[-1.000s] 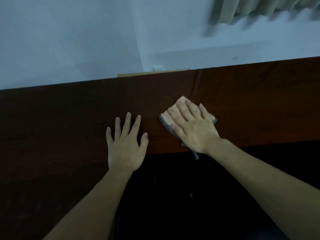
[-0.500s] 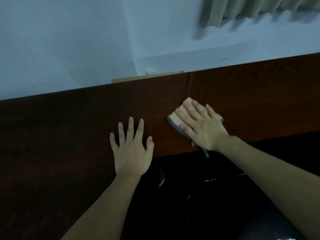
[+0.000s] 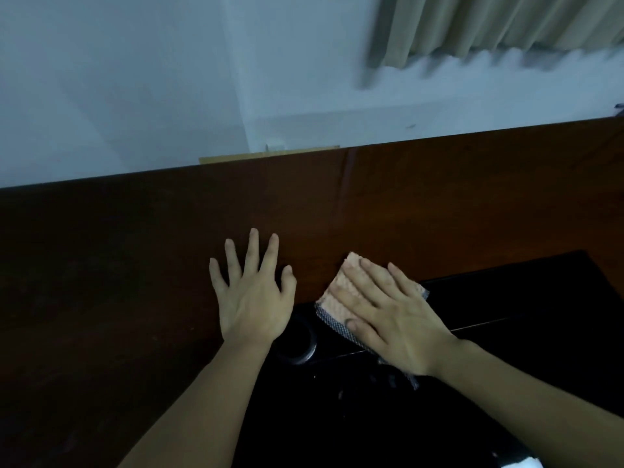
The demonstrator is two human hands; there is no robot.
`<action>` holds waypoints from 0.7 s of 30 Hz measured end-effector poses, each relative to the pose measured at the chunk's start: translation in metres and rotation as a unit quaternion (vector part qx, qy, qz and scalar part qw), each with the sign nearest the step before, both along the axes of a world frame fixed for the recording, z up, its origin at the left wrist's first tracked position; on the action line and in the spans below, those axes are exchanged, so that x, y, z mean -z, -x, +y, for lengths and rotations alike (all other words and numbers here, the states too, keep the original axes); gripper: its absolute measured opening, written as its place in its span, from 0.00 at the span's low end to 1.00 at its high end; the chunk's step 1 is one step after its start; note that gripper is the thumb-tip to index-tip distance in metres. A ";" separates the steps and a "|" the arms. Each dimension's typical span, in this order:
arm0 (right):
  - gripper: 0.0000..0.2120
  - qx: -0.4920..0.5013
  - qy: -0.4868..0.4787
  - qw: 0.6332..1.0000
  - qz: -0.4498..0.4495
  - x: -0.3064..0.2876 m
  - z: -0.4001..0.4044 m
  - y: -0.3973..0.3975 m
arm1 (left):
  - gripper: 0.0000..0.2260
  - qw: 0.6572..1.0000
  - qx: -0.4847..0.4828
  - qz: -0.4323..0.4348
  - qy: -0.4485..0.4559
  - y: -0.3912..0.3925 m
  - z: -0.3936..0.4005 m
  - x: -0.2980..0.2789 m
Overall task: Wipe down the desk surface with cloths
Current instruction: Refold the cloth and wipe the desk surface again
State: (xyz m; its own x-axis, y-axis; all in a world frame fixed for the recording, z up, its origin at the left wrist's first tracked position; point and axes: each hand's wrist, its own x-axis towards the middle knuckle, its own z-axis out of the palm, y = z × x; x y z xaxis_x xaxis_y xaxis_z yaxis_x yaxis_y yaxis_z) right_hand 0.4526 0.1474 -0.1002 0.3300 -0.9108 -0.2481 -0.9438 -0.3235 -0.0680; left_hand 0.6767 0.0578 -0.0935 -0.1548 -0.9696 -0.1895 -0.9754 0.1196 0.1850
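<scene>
Cloth: folded pad, peach ribbed top, grey mesh underside. Sits at the near edge of the desk, roughly half of it hanging past that edge over the dark area below. Long axis runs diagonal, far-left to near-right; a mesh tail trails off at the near-right end under the wrist.

Right hand lies flat on top of the cloth, fingers straight and pointing far-left, palm pressing down. No curl round it, no pinch, just flat pressure. Thumb tip rests on the mesh border.

Left hand is just left of the cloth, not touching it. Palm down on bare wood, fingers spread and straight, holding nothing, likely bracing.

Key relation: cloth is directly under the right palm, so the right hand drives. Unwiped desk lies far and to both sides; nothing more to wipe nearer. My read: next stroke pushes away from the edge, along the fingers' direction, or sideways right.

Risk: overhanging part could fold or slip off the edge.

Dark ring-shaped thing below the edge, between the wrists; can't identify. Wall and curtain beyond.
</scene>
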 end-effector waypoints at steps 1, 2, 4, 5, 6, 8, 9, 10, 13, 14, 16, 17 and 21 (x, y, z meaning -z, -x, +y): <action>0.27 0.003 0.002 1.000 0.001 -0.001 -0.006 0.003 | 0.27 1.000 0.002 0.002 -0.003 0.000 0.000 0.000; 0.28 0.018 0.008 1.000 0.003 -0.001 -0.017 0.006 | 0.27 1.000 0.003 0.005 -0.004 0.001 0.000 -0.001; 0.29 0.071 0.004 0.997 0.021 -0.002 -0.047 0.014 | 0.27 1.000 0.006 0.011 0.001 0.000 0.000 0.000; 0.30 0.098 0.001 0.995 0.027 -0.003 -0.063 0.017 | 0.27 1.000 0.008 0.013 0.002 0.000 0.000 0.000; 0.31 0.124 -0.001 0.992 0.022 -0.005 -0.078 0.019 | 0.27 1.000 0.010 0.015 0.004 0.000 0.000 0.001; 0.32 0.162 -0.012 0.987 0.006 -0.006 -0.097 0.019 | 0.27 1.000 0.011 0.018 0.007 0.001 0.000 0.002; 0.31 0.170 -0.021 0.985 0.007 -0.006 -0.099 0.017 | 0.27 1.000 0.011 0.019 0.008 0.001 0.000 0.002; 0.30 0.174 -0.023 0.984 0.012 -0.006 -0.097 0.014 | 0.27 1.000 0.012 0.019 0.009 0.001 -0.001 0.002; 0.34 0.136 -0.003 0.990 0.043 -0.002 -0.067 0.005 | 0.26 1.000 0.016 0.021 0.012 0.002 -0.001 0.003; 0.33 0.114 0.006 0.993 0.042 0.000 -0.052 0.003 | 0.26 0.999 0.018 0.023 0.015 0.001 0.000 0.003; 0.30 0.076 0.025 0.997 0.020 0.003 -0.020 0.002 | 0.26 0.999 0.034 0.025 0.026 0.001 0.001 0.003; 0.29 0.061 0.029 0.998 0.009 0.003 -0.006 0.005 | 0.26 0.998 0.050 0.024 0.039 0.002 0.002 0.002; 0.27 0.023 0.007 1.000 -0.001 0.002 0.014 0.021 | 0.26 0.989 0.116 0.027 0.087 0.002 0.007 0.003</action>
